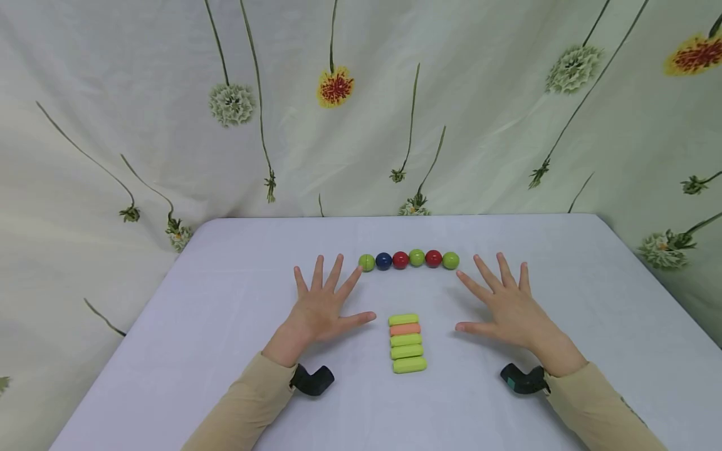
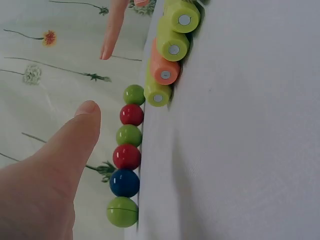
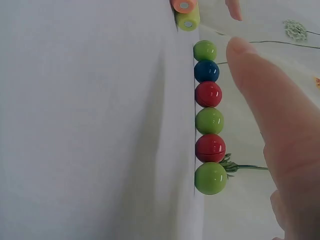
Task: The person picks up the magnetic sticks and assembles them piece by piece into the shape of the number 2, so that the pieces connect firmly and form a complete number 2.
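My left hand (image 1: pixel 318 315), fingers spread wide, hovers over the table left of a column of short plastic rods. On the other side my right hand (image 1: pixel 514 311) is spread the same way, its thumb toward the rods. Neither hand holds anything. The rods are yellow-green (image 1: pixel 408 364) except for one orange rod (image 1: pixel 405 329); round metallic discs show on their ends in the left wrist view. Beyond them is a row of shiny balls: green, a blue ball (image 1: pixel 383 261), a red ball (image 1: pixel 400 260), green, red, green. The left forefinger overlaps the leftmost green ball (image 1: pixel 366 262) in the head view.
All of it lies on a white-covered table (image 1: pixel 237 263). Behind hangs a pale cloth (image 1: pixel 485 144) printed with flowers. Black wrist-worn devices, one on the left wrist (image 2: pixel 30 215) side, stick out under both beige sleeves (image 1: pixel 248 394).
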Motion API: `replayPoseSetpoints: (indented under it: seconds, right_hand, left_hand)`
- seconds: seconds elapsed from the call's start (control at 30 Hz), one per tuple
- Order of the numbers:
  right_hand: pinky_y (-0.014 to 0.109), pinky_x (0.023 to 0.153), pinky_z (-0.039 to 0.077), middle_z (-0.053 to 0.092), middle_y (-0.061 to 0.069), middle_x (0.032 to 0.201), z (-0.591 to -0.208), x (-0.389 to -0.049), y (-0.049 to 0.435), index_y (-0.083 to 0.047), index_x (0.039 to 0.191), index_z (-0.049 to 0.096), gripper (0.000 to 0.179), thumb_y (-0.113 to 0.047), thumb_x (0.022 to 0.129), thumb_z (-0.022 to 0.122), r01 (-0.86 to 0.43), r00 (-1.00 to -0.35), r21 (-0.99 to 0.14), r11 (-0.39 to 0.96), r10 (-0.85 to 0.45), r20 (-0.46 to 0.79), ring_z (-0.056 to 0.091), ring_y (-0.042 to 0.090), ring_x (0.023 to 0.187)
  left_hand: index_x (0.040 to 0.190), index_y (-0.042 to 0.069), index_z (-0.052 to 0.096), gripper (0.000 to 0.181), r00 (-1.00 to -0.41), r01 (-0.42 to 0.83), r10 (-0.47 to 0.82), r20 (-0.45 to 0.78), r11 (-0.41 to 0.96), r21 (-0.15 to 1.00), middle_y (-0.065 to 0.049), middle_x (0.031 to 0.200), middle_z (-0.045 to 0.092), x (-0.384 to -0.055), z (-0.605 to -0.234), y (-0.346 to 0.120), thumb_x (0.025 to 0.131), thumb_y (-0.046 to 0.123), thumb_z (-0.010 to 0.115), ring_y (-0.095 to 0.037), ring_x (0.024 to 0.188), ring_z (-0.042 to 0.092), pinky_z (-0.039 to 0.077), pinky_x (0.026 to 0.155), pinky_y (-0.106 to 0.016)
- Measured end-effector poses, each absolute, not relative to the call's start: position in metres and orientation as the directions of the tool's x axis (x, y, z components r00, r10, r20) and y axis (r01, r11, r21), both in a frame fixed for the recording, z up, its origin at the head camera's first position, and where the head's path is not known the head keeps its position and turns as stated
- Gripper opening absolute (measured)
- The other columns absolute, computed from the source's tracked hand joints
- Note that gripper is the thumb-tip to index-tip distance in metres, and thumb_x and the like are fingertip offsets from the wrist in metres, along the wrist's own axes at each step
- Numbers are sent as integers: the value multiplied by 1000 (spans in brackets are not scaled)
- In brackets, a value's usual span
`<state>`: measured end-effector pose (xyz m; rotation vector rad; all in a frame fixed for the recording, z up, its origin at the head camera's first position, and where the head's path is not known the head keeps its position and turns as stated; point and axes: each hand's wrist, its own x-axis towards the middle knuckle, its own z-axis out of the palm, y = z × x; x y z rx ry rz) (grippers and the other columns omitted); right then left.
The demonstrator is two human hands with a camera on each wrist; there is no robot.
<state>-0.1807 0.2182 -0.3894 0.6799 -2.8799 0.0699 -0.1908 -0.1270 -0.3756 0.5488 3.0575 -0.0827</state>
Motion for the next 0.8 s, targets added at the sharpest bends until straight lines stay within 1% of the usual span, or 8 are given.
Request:
replayPoseSetpoints:
  seconds: [0.3,0.4,0.47,0.63,0.8]
  right_hand:
    - [72,99,-4,16,18,154,-385,-180,218,-20,146,35,95,-78,73,51,-448,-877,-5,894,-438,196,2,52,136]
    - [71,99,-5,14,18,154,-383,-180,219,-19,147,34,95,-77,74,52,-445,-881,-22,896,-432,194,0,51,136]
    - [72,99,-3,13,18,154,-381,-180,218,-19,147,33,93,-75,75,52,-436,-887,-37,899,-422,188,-2,51,136]
    - [71,99,-2,10,19,154,-375,-182,217,-18,149,28,89,-70,81,51,-402,-911,-127,907,-382,154,-3,50,136]
    - [70,101,1,10,21,154,-370,-187,216,-17,150,25,85,-64,84,52,-380,-924,-236,894,-352,151,-1,50,136]
  left_hand:
    - [151,31,9,93,-929,369,370,8,928,-44,-10,157,-7,-189,-370,-127,77,84,26,-44,138,-12,-9,96,-72]
    - [151,30,11,92,-917,393,394,53,919,-24,-10,157,-5,-188,-364,-128,78,83,27,-44,138,-11,-9,97,-72]
    - [151,29,12,90,-903,422,420,93,907,0,-10,157,-4,-187,-360,-128,79,81,30,-43,138,-10,-8,98,-72]
    - [151,30,13,84,-845,516,496,197,855,59,-10,157,-1,-186,-352,-123,84,75,35,-41,139,-8,-2,101,-70]
    - [151,28,16,78,-799,591,538,270,784,189,-10,157,3,-188,-347,-114,88,68,40,-34,141,-9,-1,106,-63]
